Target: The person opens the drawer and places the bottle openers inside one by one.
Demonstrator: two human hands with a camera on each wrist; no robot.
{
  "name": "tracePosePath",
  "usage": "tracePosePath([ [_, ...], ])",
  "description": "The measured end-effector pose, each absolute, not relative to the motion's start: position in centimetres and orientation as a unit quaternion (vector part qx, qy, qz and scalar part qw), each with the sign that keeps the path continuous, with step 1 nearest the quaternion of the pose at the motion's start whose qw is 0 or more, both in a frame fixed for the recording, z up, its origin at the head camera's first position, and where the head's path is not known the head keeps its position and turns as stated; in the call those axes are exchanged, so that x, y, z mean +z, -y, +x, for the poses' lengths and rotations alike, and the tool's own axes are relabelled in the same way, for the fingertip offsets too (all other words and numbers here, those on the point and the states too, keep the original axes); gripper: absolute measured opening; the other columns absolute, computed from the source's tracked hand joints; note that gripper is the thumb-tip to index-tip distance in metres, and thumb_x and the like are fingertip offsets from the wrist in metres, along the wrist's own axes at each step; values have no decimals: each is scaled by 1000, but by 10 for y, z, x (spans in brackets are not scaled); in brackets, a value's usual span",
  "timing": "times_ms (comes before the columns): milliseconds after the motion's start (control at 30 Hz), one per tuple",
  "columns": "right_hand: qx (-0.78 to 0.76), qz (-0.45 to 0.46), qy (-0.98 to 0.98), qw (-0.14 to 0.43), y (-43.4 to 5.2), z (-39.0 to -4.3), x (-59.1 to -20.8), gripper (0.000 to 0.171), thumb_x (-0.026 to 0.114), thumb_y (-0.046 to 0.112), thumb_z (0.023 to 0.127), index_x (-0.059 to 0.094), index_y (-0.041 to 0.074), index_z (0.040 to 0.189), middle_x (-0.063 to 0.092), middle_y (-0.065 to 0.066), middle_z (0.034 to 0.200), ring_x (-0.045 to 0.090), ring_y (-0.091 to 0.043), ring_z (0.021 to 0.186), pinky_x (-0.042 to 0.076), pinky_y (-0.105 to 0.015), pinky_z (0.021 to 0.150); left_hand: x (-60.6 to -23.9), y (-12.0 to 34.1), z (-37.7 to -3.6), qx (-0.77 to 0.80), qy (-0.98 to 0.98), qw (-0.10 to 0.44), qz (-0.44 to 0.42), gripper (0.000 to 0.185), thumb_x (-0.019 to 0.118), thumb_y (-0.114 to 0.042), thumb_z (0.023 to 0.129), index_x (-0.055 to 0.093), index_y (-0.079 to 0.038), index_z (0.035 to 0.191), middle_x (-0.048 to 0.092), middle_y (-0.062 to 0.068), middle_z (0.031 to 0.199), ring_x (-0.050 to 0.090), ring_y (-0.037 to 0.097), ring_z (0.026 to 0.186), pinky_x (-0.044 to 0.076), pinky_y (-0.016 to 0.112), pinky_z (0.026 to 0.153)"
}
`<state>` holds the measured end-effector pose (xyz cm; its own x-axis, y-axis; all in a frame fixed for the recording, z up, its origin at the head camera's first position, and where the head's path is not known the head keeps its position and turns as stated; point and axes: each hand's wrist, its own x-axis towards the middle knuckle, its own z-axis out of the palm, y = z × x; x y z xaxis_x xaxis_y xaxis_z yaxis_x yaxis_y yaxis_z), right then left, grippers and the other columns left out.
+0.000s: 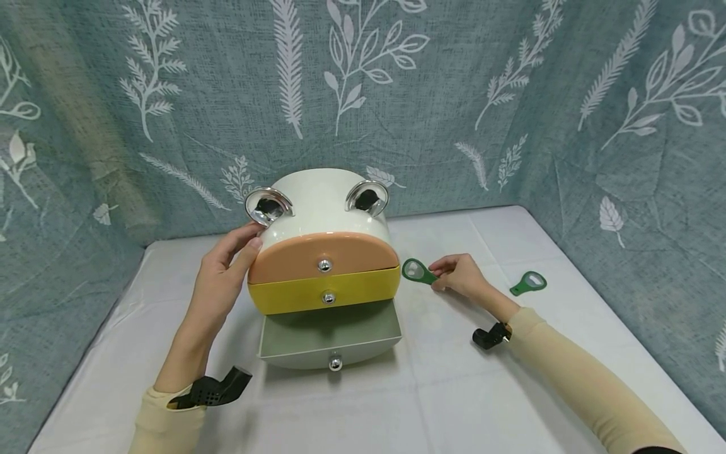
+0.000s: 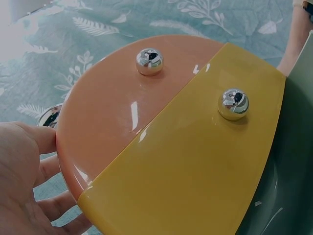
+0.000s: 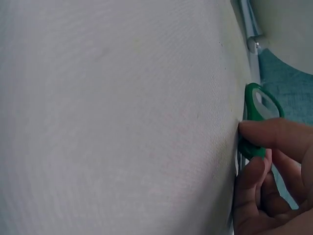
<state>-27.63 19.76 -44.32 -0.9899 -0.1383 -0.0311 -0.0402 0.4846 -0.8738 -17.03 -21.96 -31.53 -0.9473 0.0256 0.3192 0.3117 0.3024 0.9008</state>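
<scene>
The right hand (image 1: 462, 275) pinches the handle of a green bottle opener (image 1: 418, 272) between thumb and fingertips, the opener lying on the white tablecloth (image 1: 442, 391) with its ring end pointing away from the hand toward the drawer cabinet; the right wrist view shows the thumb (image 3: 274, 133) pressed on the handle and the ring end sticking out beyond it. The left hand (image 1: 227, 271) rests with relaxed, nearly straight fingers against the left side of a small rounded white drawer cabinet (image 1: 320, 202), thumb up near the rim of the orange top drawer (image 1: 317, 252). Just right of that hand the orange top drawer and the yellow middle drawer (image 1: 326, 296) are pushed in, each with a chrome ball knob, while the grey bottom drawer (image 1: 331, 334) is pulled out toward the person between the two forearms. A second green bottle opener (image 1: 529, 283) lies on the cloth to the right of the right hand, well apart from it. Two chrome rings sit on top of the cabinet, just beyond the left hand's fingertips.
</scene>
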Motion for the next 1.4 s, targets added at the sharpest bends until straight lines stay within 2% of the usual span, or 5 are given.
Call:
tracePosePath([
  [300,-529,-42,-843,92,-198,-271,-435,27,83,1,76,73,-1,101,70,-8,84,64,-22,69,54,-32,59,-316,221,-170,-582,795,129,-112,44,53,-27,104,51,-8,144,47,9,144,30,22,140,21,57,112],
  [600,-635,-16,-768,88,-206,-239,-397,35,79,7,82,67,-5,113,71,-11,95,65,-36,97,53,-48,85,-316,221,-171,-581,795,131,-113,44,54,-31,103,53,-10,142,50,7,142,31,19,140,24,55,112],
  [800,-688,-49,-711,136,-213,-210,-384,24,77,3,83,69,0,106,69,-9,91,65,-24,81,54,-37,78,-316,221,-170,-579,797,133,-112,44,53,-31,103,53,-11,142,50,7,142,31,19,140,24,56,111],
  [967,-671,-95,-714,176,-206,-192,-383,21,79,1,80,73,6,99,69,-7,85,63,-24,76,53,-39,74,-316,221,-169,-580,796,133,-111,43,53,-31,103,53,-12,142,49,7,142,32,19,139,24,56,111],
  [1400,-617,-198,-743,169,-169,-179,-372,23,84,4,74,74,1,95,67,-13,81,60,-22,71,54,-38,66,-317,219,-169,-578,797,134,-111,44,53,-30,103,52,-11,143,47,8,145,32,22,139,23,58,111],
])
